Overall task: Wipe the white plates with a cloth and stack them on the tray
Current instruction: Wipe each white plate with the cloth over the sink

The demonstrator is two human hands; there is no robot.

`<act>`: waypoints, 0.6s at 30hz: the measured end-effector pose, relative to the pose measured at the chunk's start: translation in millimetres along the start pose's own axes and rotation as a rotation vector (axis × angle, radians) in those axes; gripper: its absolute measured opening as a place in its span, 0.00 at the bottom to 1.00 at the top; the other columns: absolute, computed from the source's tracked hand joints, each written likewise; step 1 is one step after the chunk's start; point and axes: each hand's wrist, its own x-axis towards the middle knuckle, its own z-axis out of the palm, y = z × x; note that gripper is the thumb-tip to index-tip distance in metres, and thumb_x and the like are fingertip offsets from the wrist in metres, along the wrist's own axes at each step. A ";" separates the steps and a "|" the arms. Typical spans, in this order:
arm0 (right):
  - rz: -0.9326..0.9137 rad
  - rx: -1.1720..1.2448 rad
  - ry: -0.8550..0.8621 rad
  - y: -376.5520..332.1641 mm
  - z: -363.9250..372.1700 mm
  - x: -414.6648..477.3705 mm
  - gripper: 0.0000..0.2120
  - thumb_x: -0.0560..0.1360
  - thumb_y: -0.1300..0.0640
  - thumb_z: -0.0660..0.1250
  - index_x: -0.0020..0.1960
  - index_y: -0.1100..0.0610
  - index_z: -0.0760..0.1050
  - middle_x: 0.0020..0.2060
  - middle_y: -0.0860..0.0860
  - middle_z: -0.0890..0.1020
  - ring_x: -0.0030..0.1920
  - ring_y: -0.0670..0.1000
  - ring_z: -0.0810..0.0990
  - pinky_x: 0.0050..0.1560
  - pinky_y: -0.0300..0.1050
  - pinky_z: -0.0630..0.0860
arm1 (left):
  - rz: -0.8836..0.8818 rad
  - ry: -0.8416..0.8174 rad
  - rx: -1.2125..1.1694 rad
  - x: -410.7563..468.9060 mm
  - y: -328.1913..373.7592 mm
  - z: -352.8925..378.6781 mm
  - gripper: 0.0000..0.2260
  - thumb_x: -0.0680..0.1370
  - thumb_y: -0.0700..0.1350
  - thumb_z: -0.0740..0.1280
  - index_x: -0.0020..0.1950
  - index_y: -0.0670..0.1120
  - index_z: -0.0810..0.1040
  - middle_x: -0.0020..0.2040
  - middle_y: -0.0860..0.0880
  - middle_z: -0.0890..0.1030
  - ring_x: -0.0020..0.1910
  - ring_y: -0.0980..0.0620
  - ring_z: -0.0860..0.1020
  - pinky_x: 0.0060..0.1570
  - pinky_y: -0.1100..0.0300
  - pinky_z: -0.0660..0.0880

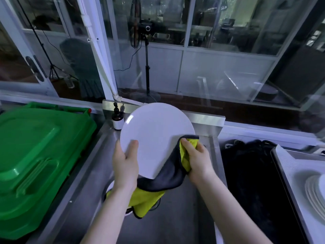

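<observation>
A white plate [154,131] is held tilted above the steel sink [88,173]. My left hand [125,161] grips its lower left rim, thumb on the face. My right hand [197,159] clutches a grey and yellow cloth [167,176] against the plate's lower right edge; the cloth hangs down below the plate. A stack of white plates [314,192] sits on the tray [288,166] at the far right, partly cut off by the frame edge. Beneath my left forearm a bit of another white plate [109,188] shows in the sink.
A green bin lid [38,155] lies left of the sink. A brown pump bottle [118,118] stands at the sink's back rim. A black bag or basket [255,173] sits between sink and tray. Glass partitions stand behind.
</observation>
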 end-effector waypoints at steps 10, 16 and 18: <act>-0.338 -0.863 -0.504 -63.7 19.2 21.9 0.11 0.73 0.55 0.74 0.39 0.60 0.75 0.25 0.41 0.73 0.27 0.42 0.70 0.30 0.33 0.69 | 0.339 -0.502 0.414 39.7 43.4 -36.5 0.06 0.77 0.50 0.68 0.48 0.64 0.79 0.42 0.61 0.83 0.39 0.64 0.79 0.37 0.74 0.71; -0.019 -0.133 -0.276 -13.6 -4.7 -2.1 0.05 0.77 0.61 0.68 0.47 0.56 0.83 0.44 0.55 0.85 0.43 0.54 0.83 0.42 0.45 0.79 | 0.110 -0.100 -0.009 22.8 25.4 -28.8 0.07 0.77 0.48 0.68 0.47 0.62 0.83 0.45 0.59 0.86 0.42 0.61 0.83 0.36 0.67 0.77; 0.063 -0.020 -0.237 8.6 -6.3 -16.2 0.06 0.78 0.60 0.67 0.49 0.57 0.83 0.47 0.58 0.86 0.46 0.54 0.85 0.44 0.45 0.81 | 0.000 -0.022 -0.103 15.4 18.1 -20.8 0.06 0.77 0.49 0.68 0.48 0.61 0.83 0.47 0.57 0.86 0.45 0.57 0.85 0.37 0.60 0.80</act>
